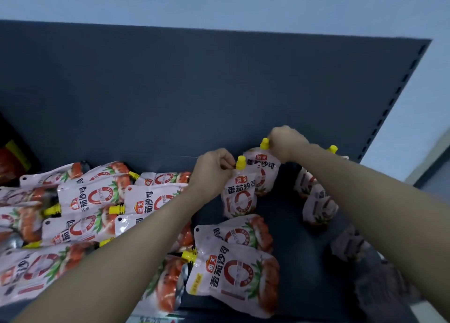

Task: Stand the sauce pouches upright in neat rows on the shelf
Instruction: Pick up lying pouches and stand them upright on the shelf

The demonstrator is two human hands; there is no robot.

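Note:
White-and-red sauce pouches with yellow caps fill a dark grey shelf [299,257]. My left hand [213,168] pinches the top corner of an upright pouch [239,196] beside its yellow cap. Just behind it stands a second upright pouch [264,169], and my right hand [286,143] grips its top next to the cap. Further right, a row of upright pouches [319,200] runs toward me, partly hidden by my right forearm. Several pouches lie flat in a heap [80,213] on the left, and two more lie flat in front, the nearest pouch [236,274] with its cap pointing left.
The shelf's dark back panel [194,91] rises behind the pouches, with a slotted upright [399,86] at its right edge. A red and yellow package [12,159] sits at the far left. Bare shelf shows between the two upright rows.

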